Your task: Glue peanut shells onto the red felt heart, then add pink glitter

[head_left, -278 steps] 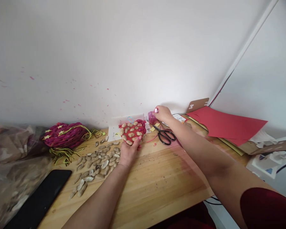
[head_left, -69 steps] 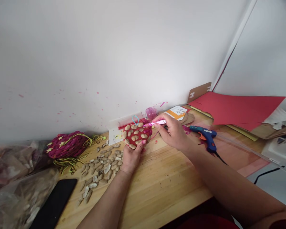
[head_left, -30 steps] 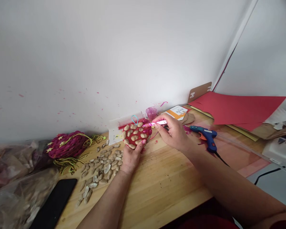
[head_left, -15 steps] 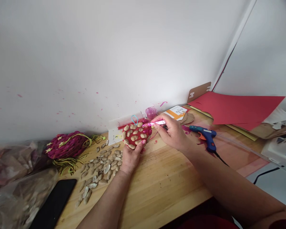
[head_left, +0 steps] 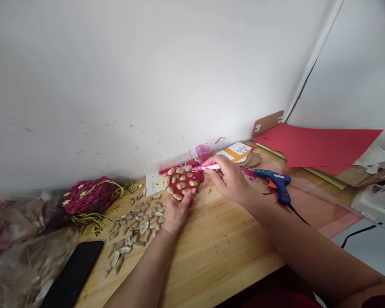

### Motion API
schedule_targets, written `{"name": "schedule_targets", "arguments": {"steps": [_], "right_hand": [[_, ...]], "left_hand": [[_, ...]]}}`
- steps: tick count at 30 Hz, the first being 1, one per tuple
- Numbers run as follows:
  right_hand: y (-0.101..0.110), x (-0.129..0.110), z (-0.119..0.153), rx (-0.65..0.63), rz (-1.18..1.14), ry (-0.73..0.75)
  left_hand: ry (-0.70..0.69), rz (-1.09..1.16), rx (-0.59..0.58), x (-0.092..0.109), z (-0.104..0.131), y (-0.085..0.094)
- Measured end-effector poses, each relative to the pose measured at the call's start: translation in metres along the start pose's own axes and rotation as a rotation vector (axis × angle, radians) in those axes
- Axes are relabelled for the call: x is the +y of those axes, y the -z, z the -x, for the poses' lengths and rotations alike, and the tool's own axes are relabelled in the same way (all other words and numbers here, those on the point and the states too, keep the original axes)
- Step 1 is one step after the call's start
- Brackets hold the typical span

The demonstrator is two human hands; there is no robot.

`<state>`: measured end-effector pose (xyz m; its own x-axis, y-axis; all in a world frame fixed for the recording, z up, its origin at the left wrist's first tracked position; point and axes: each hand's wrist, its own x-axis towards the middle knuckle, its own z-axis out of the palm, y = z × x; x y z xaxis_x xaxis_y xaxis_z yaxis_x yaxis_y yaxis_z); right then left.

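My left hand (head_left: 179, 209) grips the lower edge of a red panel (head_left: 186, 182) covered with glued-on peanut shells, its thumb over the front. A light-blue loop (head_left: 182, 161) rises from the panel's top. Between the thumb and fingers of my right hand (head_left: 226, 177) is a paintbrush (head_left: 211, 167) with a white handle. Its pink-stained tip meets the panel's upper right part, where some shells are painted magenta. Behind the panel, near the wall, stands a clear cup (head_left: 203, 152) stained pink. Loose peanut shells (head_left: 141, 222) lie spread on the table to the left of my left hand.
At left are a magenta woven piece (head_left: 91, 196) with stars and green cords, plastic bags (head_left: 25, 265) and a black phone (head_left: 73, 271). To the right lie a blue glue gun (head_left: 277, 184) with its cord, a white-and-orange card (head_left: 235, 152) and red paper sheets (head_left: 321, 145).
My right hand and the paintbrush have shifted slightly left, the tip staying on the panel. The left hand holds the panel nearly still.
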<state>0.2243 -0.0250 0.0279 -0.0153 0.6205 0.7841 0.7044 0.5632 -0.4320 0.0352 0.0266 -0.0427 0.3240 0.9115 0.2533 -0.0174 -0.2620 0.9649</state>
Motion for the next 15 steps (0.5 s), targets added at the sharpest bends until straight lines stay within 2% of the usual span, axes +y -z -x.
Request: {"name": "schedule_targets", "arguments": {"steps": [8,15], "right_hand": [[0.002,-0.001,-0.001,0.063,-0.078,-0.193],[0.002,0.010,-0.001,0.126,-0.163,-0.356]], "left_hand": [[0.006,0.002,0.006,0.002,0.001,-0.001],[0.018,0.016,0.025,-0.008,-0.001,0.001]]}}
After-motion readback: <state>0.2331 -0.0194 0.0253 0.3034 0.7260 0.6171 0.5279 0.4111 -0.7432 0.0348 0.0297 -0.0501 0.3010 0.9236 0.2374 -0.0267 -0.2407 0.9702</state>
